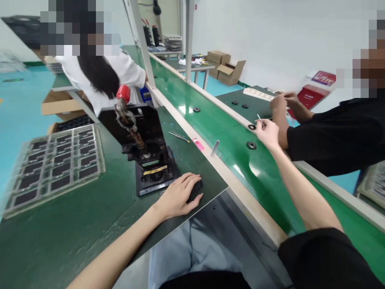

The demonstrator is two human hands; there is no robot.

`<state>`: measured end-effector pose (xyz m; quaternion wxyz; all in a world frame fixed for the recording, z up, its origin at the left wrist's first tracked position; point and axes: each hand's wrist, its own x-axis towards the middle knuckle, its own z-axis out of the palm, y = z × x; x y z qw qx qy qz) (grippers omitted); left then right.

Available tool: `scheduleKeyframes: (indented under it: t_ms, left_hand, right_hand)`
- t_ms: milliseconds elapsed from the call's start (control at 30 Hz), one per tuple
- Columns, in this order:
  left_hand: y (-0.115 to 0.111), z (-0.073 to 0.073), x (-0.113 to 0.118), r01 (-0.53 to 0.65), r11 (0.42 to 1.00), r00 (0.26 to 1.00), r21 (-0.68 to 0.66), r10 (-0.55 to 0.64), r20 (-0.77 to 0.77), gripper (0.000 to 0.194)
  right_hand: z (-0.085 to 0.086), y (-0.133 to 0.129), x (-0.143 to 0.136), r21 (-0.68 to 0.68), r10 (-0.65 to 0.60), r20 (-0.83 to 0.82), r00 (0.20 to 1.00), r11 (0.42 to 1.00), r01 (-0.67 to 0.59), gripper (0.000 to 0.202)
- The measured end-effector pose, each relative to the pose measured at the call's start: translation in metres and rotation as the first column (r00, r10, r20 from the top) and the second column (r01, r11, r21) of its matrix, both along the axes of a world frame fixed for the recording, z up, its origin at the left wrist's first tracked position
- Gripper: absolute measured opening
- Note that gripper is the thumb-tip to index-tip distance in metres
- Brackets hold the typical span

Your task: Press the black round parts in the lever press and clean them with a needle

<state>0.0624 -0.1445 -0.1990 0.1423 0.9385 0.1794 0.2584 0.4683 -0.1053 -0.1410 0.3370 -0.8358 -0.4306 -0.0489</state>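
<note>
While the left hand [179,195] covers a black disc [197,185], the right hand [267,132] seemingly touches another.

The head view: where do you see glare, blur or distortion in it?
In the head view, glare makes white patches on the green conveyor belt; motion blur smears the left edge, softening the tray of black parts; wide-angle distortion bends the belt and tilts the metal posts; the press with the red knob and the left hand are sharp; the right hand is a little softer.
</note>
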Motion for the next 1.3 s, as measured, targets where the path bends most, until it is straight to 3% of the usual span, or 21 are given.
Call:
scheduleKeyframes:
  t_ms: [133,233,333,400,500,633,833,1100,1200,1300]
  left_hand:
    - [-0.001,-0.006,0.005,-0.084,0.994,0.995,-0.074,0.088,0.051,0.041]
    - [-0.004,-0.010,0.005,-0.114,0.986,0.991,-0.124,0.121,0.053,0.031]
    - [-0.010,-0.010,-0.001,-0.043,0.986,0.998,-0.160,0.051,0.042,0.029]
    - [-0.015,-0.008,-0.010,0.030,0.982,0.998,-0.184,-0.020,0.054,0.031]
    - [-0.021,-0.005,-0.028,0.103,0.974,0.993,-0.202,-0.088,0.081,0.035]
    - [-0.026,-0.003,-0.050,0.098,0.970,0.994,-0.222,-0.085,0.069,0.037]
    - [-0.031,-0.007,-0.056,0.031,0.978,0.999,-0.205,-0.024,0.033,0.036]
    - [-0.034,-0.013,-0.051,-0.185,0.968,0.982,-0.169,0.190,0.012,0.045]
    - [-0.035,-0.014,-0.051,-0.179,0.959,0.982,-0.219,0.188,0.018,0.041]
    - [-0.033,-0.012,-0.054,-0.087,0.941,0.992,-0.327,0.111,0.056,0.040]
  right_hand:
    - [0.018,-0.048,-0.042,0.220,0.316,0.036,0.948,0.923,-0.316,0.035]
    - [0.030,-0.079,-0.089,0.287,0.426,0.219,0.878,0.832,-0.475,0.031]
    - [0.030,-0.095,-0.140,0.313,0.581,0.131,0.803,0.744,-0.590,0.029]
    - [0.021,-0.096,-0.171,0.338,0.690,-0.007,0.724,0.683,-0.648,0.030]
    - [0.002,-0.083,-0.211,0.374,0.794,-0.080,0.602,0.584,-0.720,0.028]
    - [-0.018,-0.053,-0.255,0.393,0.866,-0.161,0.473,0.496,-0.774,0.029]
    - [-0.034,-0.025,-0.291,0.374,0.895,-0.221,0.387,0.444,-0.814,0.034]
    - [-0.047,-0.022,-0.295,0.270,0.900,-0.106,0.422,0.434,-0.859,0.029]
    - [-0.048,-0.019,-0.296,0.214,0.891,-0.086,0.447,0.454,-0.865,0.027]
    - [-0.050,-0.017,-0.298,0.200,0.893,-0.070,0.446,0.450,-0.870,0.025]
